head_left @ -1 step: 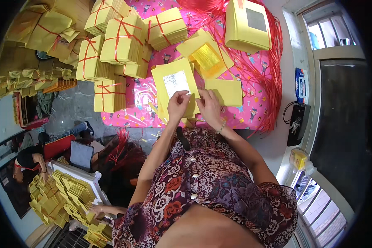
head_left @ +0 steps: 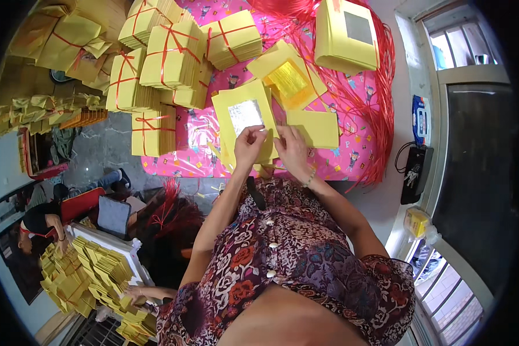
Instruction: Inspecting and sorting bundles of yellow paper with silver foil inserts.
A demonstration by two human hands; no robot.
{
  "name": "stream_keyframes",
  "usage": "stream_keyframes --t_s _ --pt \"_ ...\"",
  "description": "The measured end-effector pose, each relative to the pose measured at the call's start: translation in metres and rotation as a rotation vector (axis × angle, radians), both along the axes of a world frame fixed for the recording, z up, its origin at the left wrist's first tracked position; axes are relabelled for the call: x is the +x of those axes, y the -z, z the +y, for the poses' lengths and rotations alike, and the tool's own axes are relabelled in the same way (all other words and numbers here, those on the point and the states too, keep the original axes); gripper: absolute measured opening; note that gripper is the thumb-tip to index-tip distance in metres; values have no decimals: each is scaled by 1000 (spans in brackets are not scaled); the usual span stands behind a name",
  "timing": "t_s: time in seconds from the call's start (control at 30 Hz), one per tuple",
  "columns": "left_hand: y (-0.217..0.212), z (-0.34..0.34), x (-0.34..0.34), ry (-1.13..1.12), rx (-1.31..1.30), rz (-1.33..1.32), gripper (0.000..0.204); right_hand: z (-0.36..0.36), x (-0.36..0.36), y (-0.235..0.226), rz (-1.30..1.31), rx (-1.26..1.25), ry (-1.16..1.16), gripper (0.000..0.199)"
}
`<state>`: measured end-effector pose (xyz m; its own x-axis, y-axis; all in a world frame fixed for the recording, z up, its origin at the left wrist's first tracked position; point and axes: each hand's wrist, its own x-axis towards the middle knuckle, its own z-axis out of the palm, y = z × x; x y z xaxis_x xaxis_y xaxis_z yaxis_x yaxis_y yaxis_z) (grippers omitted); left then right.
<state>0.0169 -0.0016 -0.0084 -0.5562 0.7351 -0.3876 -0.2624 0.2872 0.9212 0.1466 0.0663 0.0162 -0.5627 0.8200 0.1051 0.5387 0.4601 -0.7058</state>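
Stacked yellow paper sheets (head_left: 230, 109) lie in front of me, the top one bearing a silver foil square (head_left: 245, 115). Over the lower part of this square my left hand (head_left: 248, 149) is closed in a pinch, thumb and forefinger meeting. Whatever sits between those fingertips is too small to make out. My right hand (head_left: 293, 151) rests at the right edge of the same sheets, fingers apart and slightly bent. A smaller yellow stack (head_left: 314, 129) is just beyond its fingers. Behind it lies a yellow sheet with a gold foil square (head_left: 287, 81).
Yellow bundles tied with red ribbon (head_left: 170, 57) are piled at the left of the pink tablecloth (head_left: 184, 164). Red strands (head_left: 380, 104) hang along its right side, beside a thick yellow stack (head_left: 346, 37). A co-worker (head_left: 43, 219) handles yellow papers at a lower-left table.
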Motion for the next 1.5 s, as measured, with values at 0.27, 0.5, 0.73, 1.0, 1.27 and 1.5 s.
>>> stream_keyframes --t_s 0.27,0.5,0.73,1.0,1.27,1.5 --pt "-9 4 2 -169 48 -166 26 -10 -8 -20 21 -42 -131 25" --pt "-4 5 3 -241 -47 -179 24 -11 -8 -20 33 -40 -153 30" --pt "2 5 5 -219 -24 -155 24 -7 -3 -17 31 -161 -160 33" --pt "3 4 3 -197 -28 -162 24 -2 -1 -23 62 -106 31 33" --pt "8 4 3 -204 -6 -134 20 6 -8 -11 257 -521 -7 31" --pt "5 5 4 -202 -29 -102 21 7 -13 19 247 -385 -16 30"
